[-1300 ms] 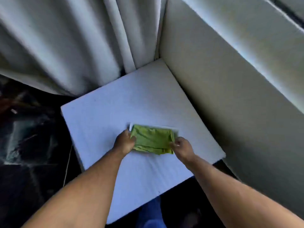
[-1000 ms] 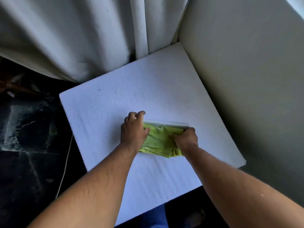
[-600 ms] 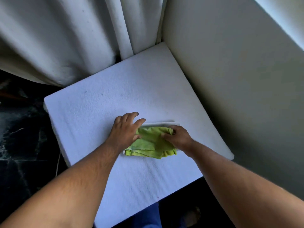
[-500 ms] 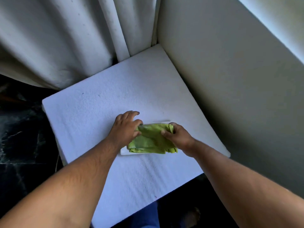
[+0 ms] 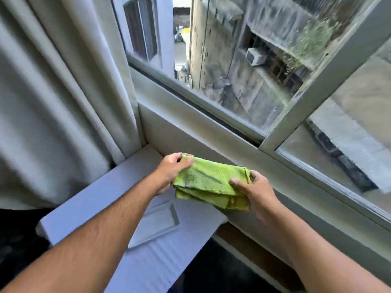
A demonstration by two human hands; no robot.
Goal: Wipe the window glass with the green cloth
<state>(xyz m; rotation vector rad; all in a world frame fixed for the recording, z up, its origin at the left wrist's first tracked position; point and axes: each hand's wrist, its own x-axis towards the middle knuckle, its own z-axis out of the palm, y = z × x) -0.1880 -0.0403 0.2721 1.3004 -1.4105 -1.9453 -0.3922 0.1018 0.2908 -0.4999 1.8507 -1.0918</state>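
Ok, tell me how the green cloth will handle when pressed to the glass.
Probably floppy: the cloth sags in folds between the left hand and right hand. Likely light, since fingertip pinches carry it. Its nubby weave should grip rather than slide, though the folded layers may shift.

— What's worn on the arms?
— Nothing; both forearms are bare to the frame's edge, with fine hair.
— And the left hand (image 5: pixel 172 170) and right hand (image 5: pixel 256 188)?
— Bare too.
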